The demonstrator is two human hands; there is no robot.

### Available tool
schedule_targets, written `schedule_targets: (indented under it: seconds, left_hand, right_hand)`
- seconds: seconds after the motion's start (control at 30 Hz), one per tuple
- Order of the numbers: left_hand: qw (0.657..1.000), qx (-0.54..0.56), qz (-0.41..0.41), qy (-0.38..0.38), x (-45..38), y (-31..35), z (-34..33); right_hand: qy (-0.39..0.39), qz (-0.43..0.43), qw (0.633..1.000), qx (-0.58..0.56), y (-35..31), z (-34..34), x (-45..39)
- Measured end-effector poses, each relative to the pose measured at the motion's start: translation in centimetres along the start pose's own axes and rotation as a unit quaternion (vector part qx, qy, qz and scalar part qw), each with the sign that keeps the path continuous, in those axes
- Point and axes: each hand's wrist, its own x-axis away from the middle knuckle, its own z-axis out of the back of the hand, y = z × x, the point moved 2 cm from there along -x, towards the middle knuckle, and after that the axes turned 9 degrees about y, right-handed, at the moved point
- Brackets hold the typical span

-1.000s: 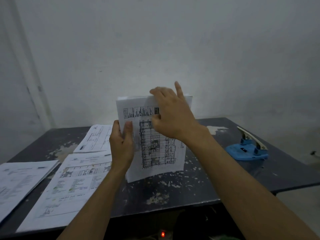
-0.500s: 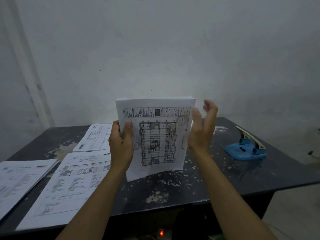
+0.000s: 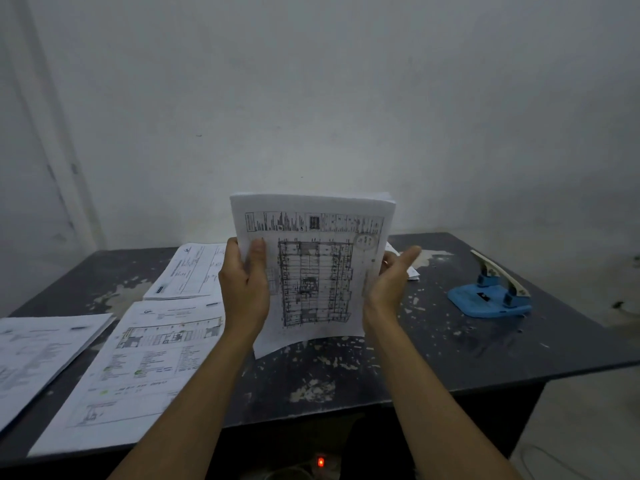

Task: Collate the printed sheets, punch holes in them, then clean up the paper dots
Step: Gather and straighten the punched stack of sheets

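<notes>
**Sheaf of printed sheets held upright over the bench**

The stack of printed sheets (image 3: 313, 268) stands on end above the middle of the bench (image 3: 433, 348), its front page showing a dense floor-plan drawing under a strip of small tables; the lower edge bows toward the camera. The left hand (image 3: 244, 289) grips its 9 o'clock edge, thumb on the face and fingers behind. The right hand (image 3: 388, 289) lies flat against the 3 o'clock edge, its fingers straight and partly hidden behind the paper.

Print on every page is too blurred to read. At 9 o'clock lie three more papers: a far sheet (image 3: 188, 271), a near drawing (image 3: 138, 368) overhanging the front edge, and a pile (image 3: 38, 355) cut off by the frame. At 3 o'clock, well apart, sits the blue hole punch (image 3: 490, 299), with bare chipped surface between it and the sheaf.
</notes>
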Motion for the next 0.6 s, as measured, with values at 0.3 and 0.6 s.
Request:
schedule_targets:
  seconds: [0.3,0.6]
  left_hand:
    - [0.999,-0.031,-0.011,0.013,-1.4,1.0,-0.6]
    - [0.986,-0.161,-0.045,-0.029,-7.8,2.8,2.5]
  right_hand:
    - [-0.140,0.147,0.979,0.029,0.2,-0.1,1.7]
    - [-0.192,0.138,0.964,0.126,-3.1,-4.0,1.2]
